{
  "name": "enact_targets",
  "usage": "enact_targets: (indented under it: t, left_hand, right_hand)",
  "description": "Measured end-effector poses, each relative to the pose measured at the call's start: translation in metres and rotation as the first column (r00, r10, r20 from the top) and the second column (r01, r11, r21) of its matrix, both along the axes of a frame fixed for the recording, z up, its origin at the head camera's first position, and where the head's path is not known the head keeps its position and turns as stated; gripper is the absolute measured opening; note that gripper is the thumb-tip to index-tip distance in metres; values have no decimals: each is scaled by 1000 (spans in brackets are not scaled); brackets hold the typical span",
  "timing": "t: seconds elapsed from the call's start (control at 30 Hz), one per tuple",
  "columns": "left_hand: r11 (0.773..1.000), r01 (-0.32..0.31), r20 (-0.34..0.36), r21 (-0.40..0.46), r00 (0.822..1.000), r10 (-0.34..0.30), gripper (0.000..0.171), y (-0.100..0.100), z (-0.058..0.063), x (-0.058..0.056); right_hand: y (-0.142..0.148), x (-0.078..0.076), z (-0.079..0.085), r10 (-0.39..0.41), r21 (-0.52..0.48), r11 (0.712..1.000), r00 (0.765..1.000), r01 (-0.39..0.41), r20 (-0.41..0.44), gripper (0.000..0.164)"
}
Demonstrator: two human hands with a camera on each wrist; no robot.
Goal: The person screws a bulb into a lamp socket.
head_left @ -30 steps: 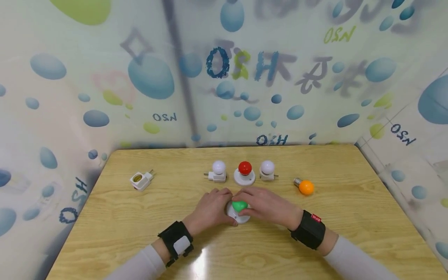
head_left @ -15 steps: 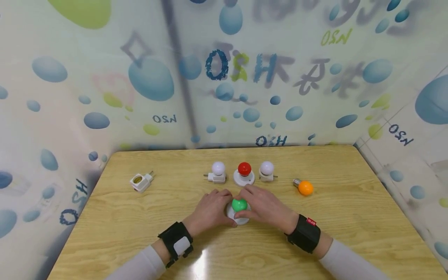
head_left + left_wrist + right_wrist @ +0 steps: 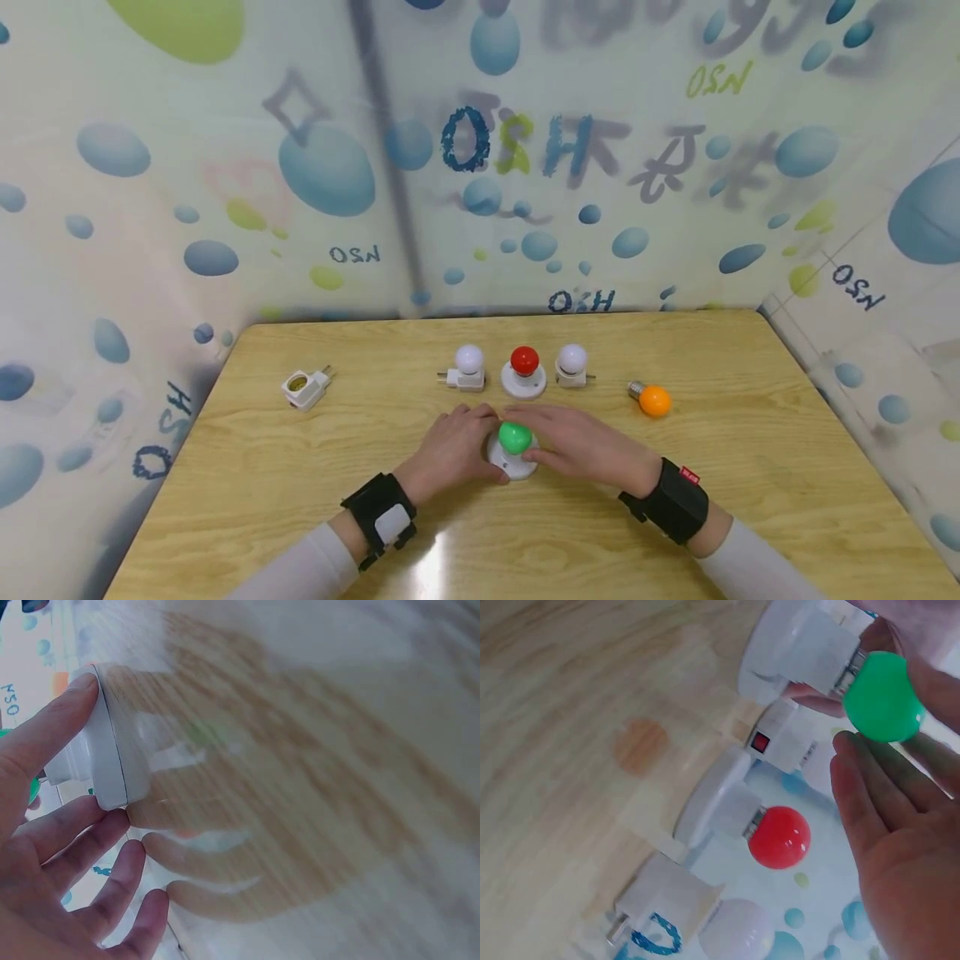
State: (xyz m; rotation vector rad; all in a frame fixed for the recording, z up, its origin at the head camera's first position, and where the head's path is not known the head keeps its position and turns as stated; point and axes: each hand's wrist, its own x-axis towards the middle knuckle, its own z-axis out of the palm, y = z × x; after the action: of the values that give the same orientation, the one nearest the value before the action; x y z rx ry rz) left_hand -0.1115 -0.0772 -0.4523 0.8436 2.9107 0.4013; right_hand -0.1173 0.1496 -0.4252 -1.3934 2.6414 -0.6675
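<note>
A green light bulb (image 3: pixel 515 437) stands upright in a round white lamp holder (image 3: pixel 516 471) on the table. My left hand (image 3: pixel 453 450) grips the holder's base from the left; in the left wrist view its thumb and fingertips lie along the base's edge (image 3: pixel 114 742). My right hand (image 3: pixel 588 443) is around the green bulb from the right, thumb on the near side and fingers on the far side. A strip of metal thread (image 3: pixel 850 673) shows between bulb and holder in the right wrist view. The left fingers' far contact is partly hidden in the head view.
Behind the hands stand a red bulb (image 3: pixel 525 362) in a round holder and two white bulbs (image 3: pixel 469 359) in plug-in holders. An orange bulb (image 3: pixel 655 402) lies to the right. A bulbless plug-in socket (image 3: pixel 306 389) lies at the left. A patterned curtain (image 3: pixel 315 283) backs the table.
My right hand has turned about the green bulb, first wrist inward, then back outward, with its fingers now straighter. My left hand stays on the holder.
</note>
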Motion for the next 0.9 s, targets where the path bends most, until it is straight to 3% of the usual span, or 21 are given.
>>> enact_targets:
  t: [0.13,0.4,0.63,0.9]
  left_hand:
    - [1000,-4,4,8,1000,4,68,0,0,0]
    - [1000,-10,-11,13,1000,10,66,-1,-3,1]
    - [1000,-13,-34,12,999,13,66,0,-3,2]
    - [1000,-8,-39,16,999,8,65,-1,-4,2]
  right_hand:
    - [0,-2,-3,32,-27,999,999,-32,0,48]
    - [-5,-3,-7,-4,-41,999,999,2,-53,44]
    - [-9,2,-8,-82,-48,996,993,78,-88,47]
    - [-18,11,-13,-214,-65,976,969,207,-121,51]
